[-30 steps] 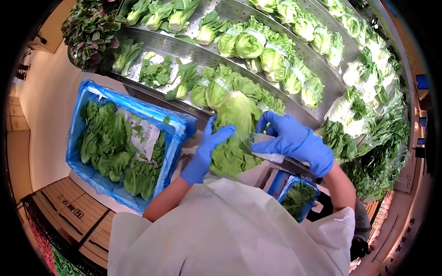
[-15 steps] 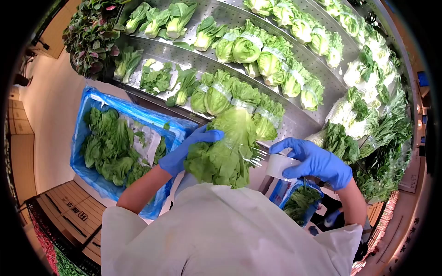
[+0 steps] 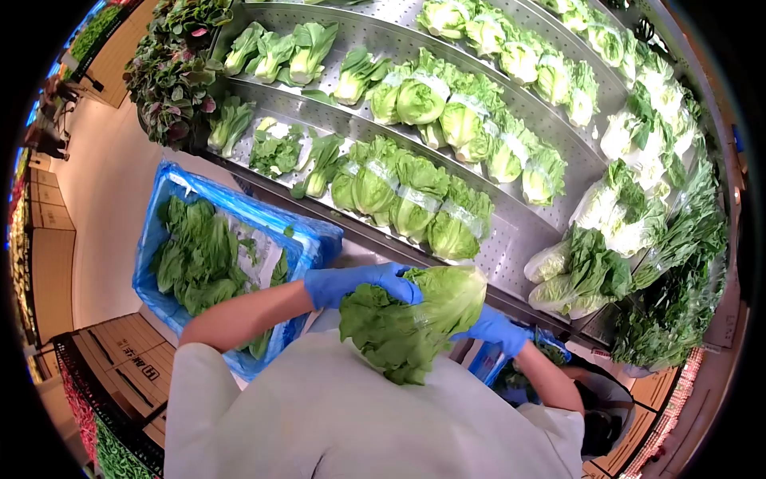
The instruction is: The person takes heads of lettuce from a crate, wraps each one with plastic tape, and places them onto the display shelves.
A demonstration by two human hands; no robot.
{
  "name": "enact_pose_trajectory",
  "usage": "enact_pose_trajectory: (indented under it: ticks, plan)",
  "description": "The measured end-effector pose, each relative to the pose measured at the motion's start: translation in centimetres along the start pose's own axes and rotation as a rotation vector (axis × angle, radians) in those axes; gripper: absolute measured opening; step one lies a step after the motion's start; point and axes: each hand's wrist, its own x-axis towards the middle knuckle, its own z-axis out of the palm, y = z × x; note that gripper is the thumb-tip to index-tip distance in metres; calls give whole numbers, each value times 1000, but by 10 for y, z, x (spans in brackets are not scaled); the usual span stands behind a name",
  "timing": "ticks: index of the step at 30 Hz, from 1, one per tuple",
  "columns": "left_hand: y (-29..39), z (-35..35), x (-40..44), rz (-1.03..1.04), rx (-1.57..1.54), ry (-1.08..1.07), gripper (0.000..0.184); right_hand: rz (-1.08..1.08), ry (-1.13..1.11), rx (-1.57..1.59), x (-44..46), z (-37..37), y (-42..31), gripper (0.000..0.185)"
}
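The lettuce head (image 3: 415, 319) has been turned, its pale base swung from the top toward the right of the frame. The left hand (image 3: 363, 286) has been brought across its upper side. The right hand (image 3: 496, 329) has been moved in, partly hidden behind the base; the white roll is now out of sight.

A head of leafy green lettuce (image 3: 423, 315) is held up just below the center of the frame. It lies tilted on its side, its pale, firm base pointing to the upper right and its loose, ruffled, darker leaves fanning out to the lower left. A clear, shiny patch of wrap shows across its middle. The leaves look whole and fresh.
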Motion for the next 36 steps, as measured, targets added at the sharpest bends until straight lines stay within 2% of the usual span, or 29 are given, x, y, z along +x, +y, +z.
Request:
enact_pose_trajectory:
  ticks: [1, 4, 8, 9, 10, 11, 12, 14, 15, 16, 17, 18, 19, 20, 21, 22, 23, 24, 27, 28, 30, 32, 33, 34, 35, 36]
  plan:
    - [-1, 1, 2, -123, -46, -20, 55, -38, 12, 82, 2, 7, 8, 62]
    - [-7, 0, 7, -273, -31, 10, 55, -132, 76, 290, 9, 26, 25, 56]
    - [5, 13, 11, -332, 1, 44, 57, -174, 79, 507, 29, 29, 52, 48]
    - [0, 12, 16, -334, 106, 4, 59, -166, 59, 571, 35, 27, 63, 45]
    - [-3, 13, 21, -336, 211, -37, 61, -145, 21, 687, 40, 22, 71, 40]
    - [1, 19, 24, -348, 295, -42, 64, 12, 61, 931, 36, 16, 64, 39]
    - [0, 21, 27, -358, 300, -34, 64, 1, 57, 939, 38, 11, 40, 39]
    - [-2, 24, 31, -254, 594, 19, 67, 195, -230, 1379, 48, -4, -11, 36]
    - [24, 50, 22, -256, 744, 117, 71, 181, -231, 1379, 54, -10, -9, 36]
    - [24, 48, 22, -258, 757, 118, 71, 89, -145, 1212, 62, -15, -5, 37]
    - [22, 45, 22, -111, 934, 134, 71, 3, -60, 1042, 66, -18, -8, 37]
    - [20, 42, 20, 43, 1107, 150, 71, -7, -61, 1036, 68, -21, -15, 37]
    - [18, 42, 15, 241, 1127, 208, 71, -35, 21, 876, 69, -23, -25, 37]
    - [17, 42, 8, 248, 1135, 214, 71, -62, 100, 715, 68, -23, -41, 37]
    - [16, 42, 0, 318, 1109, 368, 71, -53, 208, 672, 62, -20, -62, 37]
    - [17, 42, -7, 388, 1076, 521, 71, -60, 203, 662, 64, -17, -66, 37]
    - [23, 44, -13, 341, 951, 542, 71, -122, 200, 658, 66, -14, -70, 38]
    - [23, 40, -16, 350, 953, 550, 71, -185, 196, 653, 67, -11, -72, 38]
    - [35, 43, -23, -12, 930, 575, 77, -229, 34, 640, 72, -6, -81, 42]
    - [33, 37, -23, -2, 940, 575, 77, -226, -42, 626, 74, -6, -85, 42]
    - [24, 20, -24, 76, 606, 487, 77, -237, -49, 543, 75, -10, -100, 45]
    - [29, 16, -29, 55, 631, 465, 74, -233, -80, 393, 76, -17, -114, 50]
    - [32, 17, -33, 83, 508, 483, 70, -252, -123, 339, 86, -24, -110, 54]
    - [35, 17, -36, 111, 384, 500, 67, -256, -119, 337, 87, -26, -114, 54]
    - [41, 18, -39, 55, 371, 490, 59, -249, -144, 430, 86, -26, -121, 54]
    - [47, 19, -41, 57, 373, 489, 59, -239, -171, 523, 87, -26, -126, 54]
